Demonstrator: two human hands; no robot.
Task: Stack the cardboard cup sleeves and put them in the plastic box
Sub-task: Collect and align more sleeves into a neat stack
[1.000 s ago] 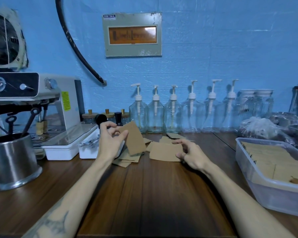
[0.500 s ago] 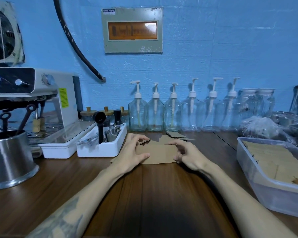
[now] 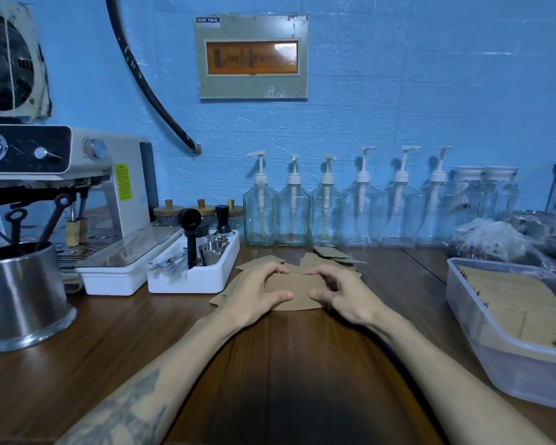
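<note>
A small stack of flat brown cardboard cup sleeves (image 3: 297,292) lies on the wooden counter in the middle of the view. My left hand (image 3: 254,295) grips its left end, fingers curled over the far edge and thumb at the near edge. My right hand (image 3: 342,295) grips the right end the same way. More loose sleeves (image 3: 333,253) lie scattered behind and beside the stack, partly hidden by my hands. The clear plastic box (image 3: 495,364) stands at the right, holding several rows of sleeves.
A white tool tray (image 3: 193,279) and an espresso machine (image 3: 109,200) stand at the left, with a steel canister (image 3: 23,300) nearer. A row of pump bottles (image 3: 326,210) lines the blue wall. Plastic bags (image 3: 495,240) sit behind the box.
My left hand brought the sleeve it held up down onto the pile. Both hands have since closed in around the ends of the stack.
</note>
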